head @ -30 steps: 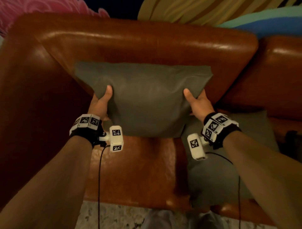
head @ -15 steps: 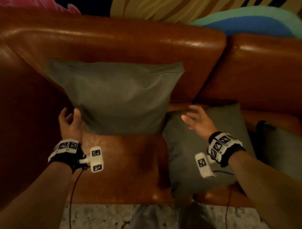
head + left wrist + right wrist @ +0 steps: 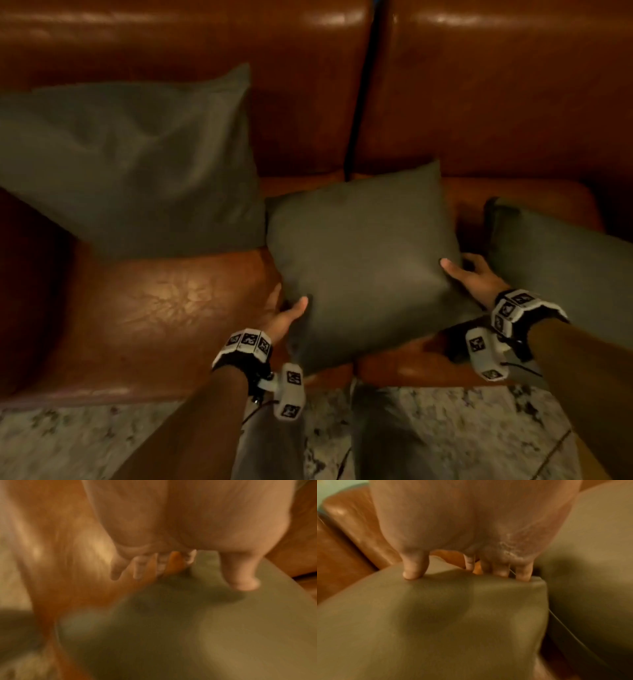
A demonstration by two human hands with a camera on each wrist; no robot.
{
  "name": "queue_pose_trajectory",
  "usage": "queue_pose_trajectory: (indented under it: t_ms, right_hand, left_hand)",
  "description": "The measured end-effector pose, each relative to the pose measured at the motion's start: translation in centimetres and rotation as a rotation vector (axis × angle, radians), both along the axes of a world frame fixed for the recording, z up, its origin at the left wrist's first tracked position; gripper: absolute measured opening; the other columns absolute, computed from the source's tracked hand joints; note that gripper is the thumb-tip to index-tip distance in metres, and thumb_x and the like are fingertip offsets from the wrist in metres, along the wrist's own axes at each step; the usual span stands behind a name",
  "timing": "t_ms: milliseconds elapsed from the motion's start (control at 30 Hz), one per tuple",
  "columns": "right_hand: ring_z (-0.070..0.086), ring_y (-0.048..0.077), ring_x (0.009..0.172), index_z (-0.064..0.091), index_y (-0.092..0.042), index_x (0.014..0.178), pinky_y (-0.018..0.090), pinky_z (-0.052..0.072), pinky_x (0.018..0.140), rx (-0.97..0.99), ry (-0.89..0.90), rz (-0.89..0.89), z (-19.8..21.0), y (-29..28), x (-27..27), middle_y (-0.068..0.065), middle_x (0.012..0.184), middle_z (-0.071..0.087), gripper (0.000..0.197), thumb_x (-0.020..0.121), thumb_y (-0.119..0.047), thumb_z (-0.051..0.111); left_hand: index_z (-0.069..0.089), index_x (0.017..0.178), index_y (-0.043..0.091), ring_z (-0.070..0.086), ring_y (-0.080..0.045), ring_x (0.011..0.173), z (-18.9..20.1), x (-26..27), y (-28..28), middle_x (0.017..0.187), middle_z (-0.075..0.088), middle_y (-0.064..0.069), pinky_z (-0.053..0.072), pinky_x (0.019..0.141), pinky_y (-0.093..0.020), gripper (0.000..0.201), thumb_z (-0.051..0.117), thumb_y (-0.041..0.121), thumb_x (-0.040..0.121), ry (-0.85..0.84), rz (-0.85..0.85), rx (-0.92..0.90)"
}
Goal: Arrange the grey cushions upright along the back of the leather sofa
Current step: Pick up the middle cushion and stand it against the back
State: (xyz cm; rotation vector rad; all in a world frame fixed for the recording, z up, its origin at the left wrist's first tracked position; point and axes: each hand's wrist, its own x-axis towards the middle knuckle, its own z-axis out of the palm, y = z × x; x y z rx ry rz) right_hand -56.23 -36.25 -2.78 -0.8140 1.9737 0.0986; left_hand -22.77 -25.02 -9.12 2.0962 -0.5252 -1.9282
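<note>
Cushions sit on the brown leather sofa (image 3: 178, 308), three of them grey. The left cushion (image 3: 130, 164) stands upright at the back of the seat, leaning on the backrest (image 3: 171, 51). The middle cushion (image 3: 363, 260) lies over the dark gap between the two seat sections, its far corner near the foot of the backrest and its near edge reaching the sofa's front edge; it looks tilted, raised a little at the front, though how far is hard to tell. The right cushion (image 3: 561, 260) lies toward the right end of the seat, just beside the middle one, and runs out of view.

Both hands hold the middle cushion. The left hand (image 3: 284, 315) grips its near left edge — thumb on top of the fabric, fingers tucked beside and under the edge. In the left wrist view the thumb (image 3: 240, 573) presses down on the grey fabric (image 3: 188, 628) while the fingers (image 3: 139, 568) curl at the edge against the leather; the picture is blurred. The right hand (image 3: 476, 277) clamps the right edge in the same way, between the middle and right cushions: in the right wrist view the thumb (image 3: 414, 568) rests on the top face (image 3: 436, 622) and the fingers (image 3: 501, 568) hook over the far side.

Each wrist wears a black band with white marker blocks (image 3: 248, 342). A pale patterned rug (image 3: 445, 428) lies below the sofa's front edge.
</note>
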Motion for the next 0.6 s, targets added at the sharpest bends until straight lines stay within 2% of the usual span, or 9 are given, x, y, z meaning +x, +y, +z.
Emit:
queue_pose_trajectory:
  t_ms: [67, 133, 233, 333, 400, 433, 467, 533, 600]
  right_hand:
    - [0.052, 0.040, 0.136, 0.027, -0.026, 0.161, 0.043, 0.043, 0.112, 0.035, -0.036, -0.003, -1.3, 1.5, -1.2, 0.015, 0.158, 0.045, 0.096, 0.083, -0.074, 0.055]
    - [0.051, 0.040, 0.137, 0.025, -0.026, 0.162, 0.043, 0.042, 0.113, 0.065, -0.044, -0.002, -2.0, 4.0, -2.6, 0.015, 0.158, 0.046, 0.086, 0.091, -0.066, 0.052]
    - [0.053, 0.038, 0.136, 0.029, -0.025, 0.160, 0.046, 0.045, 0.113, 0.073, -0.108, -0.128, -3.2, 7.8, -6.0, 0.014, 0.156, 0.049, 0.110, 0.071, -0.079, 0.066]
    - [0.061, 0.035, 0.118, 0.044, -0.020, 0.150, 0.042, 0.054, 0.087, 0.082, -0.130, -0.233, -4.0, 9.6, -8.0, 0.014, 0.143, 0.059, 0.090, 0.078, -0.066, 0.072]
    - [0.065, 0.033, 0.098, 0.060, -0.024, 0.125, 0.042, 0.056, 0.077, 0.087, -0.121, -0.254, -4.6, 9.0, -8.3, 0.010, 0.118, 0.067, 0.099, 0.051, -0.090, 0.068]
    - [0.066, 0.035, 0.100, 0.062, -0.026, 0.112, 0.048, 0.057, 0.086, 0.080, -0.105, -0.246, -5.4, 8.5, -8.6, 0.009, 0.116, 0.068, 0.101, 0.041, -0.098, 0.062]
    - [0.066, 0.037, 0.109, 0.062, -0.027, 0.108, 0.052, 0.054, 0.098, 0.049, -0.073, -0.232, -5.7, 7.6, -8.4, 0.010, 0.121, 0.068, 0.099, 0.042, -0.100, 0.058]
    - [0.061, 0.038, 0.124, 0.059, -0.027, 0.127, 0.052, 0.048, 0.110, -0.014, -0.030, -0.209, -5.0, 5.3, -7.2, 0.011, 0.137, 0.064, 0.095, 0.060, -0.094, 0.056]
    - [0.054, 0.037, 0.134, 0.046, -0.027, 0.150, 0.047, 0.042, 0.116, -0.048, -0.035, -0.211, -5.0, 3.2, -6.2, 0.010, 0.149, 0.056, 0.092, 0.076, -0.080, 0.059]
  left_hand:
    - [0.035, 0.142, 0.043, 0.050, -0.030, 0.131, -1.2, -3.0, 0.0, 0.146, 0.050, 0.002, 0.040, 0.111, -0.051, 0.109, 0.077, 0.075, 0.047, 0.024, 0.117, -0.023]
    - [0.038, 0.142, 0.039, 0.053, -0.028, 0.128, -2.0, -4.4, 0.7, 0.140, 0.055, 0.002, 0.041, 0.110, -0.050, 0.118, 0.076, 0.079, 0.038, -0.017, 0.120, -0.051]
    - [0.041, 0.138, 0.045, 0.054, -0.024, 0.126, -2.1, -4.9, 3.0, 0.135, 0.057, 0.007, 0.042, 0.109, -0.049, 0.103, 0.078, 0.074, 0.047, -0.010, 0.055, 0.001]
    - [0.052, 0.130, 0.035, 0.064, -0.028, 0.117, -3.6, -4.2, 6.0, 0.128, 0.065, -0.002, 0.050, 0.100, -0.051, 0.099, 0.085, 0.067, 0.042, 0.064, 0.152, 0.091]
    - [0.058, 0.124, 0.024, 0.066, -0.029, 0.112, -4.0, -3.7, 6.7, 0.119, 0.069, -0.004, 0.052, 0.097, -0.050, 0.096, 0.083, 0.069, 0.042, 0.059, 0.212, 0.133]
    - [0.060, 0.122, 0.022, 0.064, -0.030, 0.114, -3.0, -3.8, 5.6, 0.119, 0.068, -0.003, 0.049, 0.100, -0.050, 0.089, 0.079, 0.069, 0.050, -0.001, 0.219, 0.121]
    - [0.060, 0.124, 0.021, 0.060, -0.030, 0.118, -2.3, -3.9, 4.5, 0.122, 0.066, -0.002, 0.045, 0.104, -0.050, 0.078, 0.075, 0.066, 0.062, -0.058, 0.204, 0.068]
    - [0.056, 0.130, 0.020, 0.055, -0.025, 0.121, -1.6, -3.6, 1.9, 0.128, 0.060, 0.000, 0.037, 0.112, -0.048, 0.060, 0.063, 0.055, 0.082, -0.159, 0.199, -0.038]
    - [0.054, 0.131, 0.023, 0.054, -0.021, 0.119, -1.1, -4.0, -1.0, 0.128, 0.058, 0.004, 0.037, 0.113, -0.049, 0.062, 0.064, 0.058, 0.080, -0.143, 0.269, -0.073]
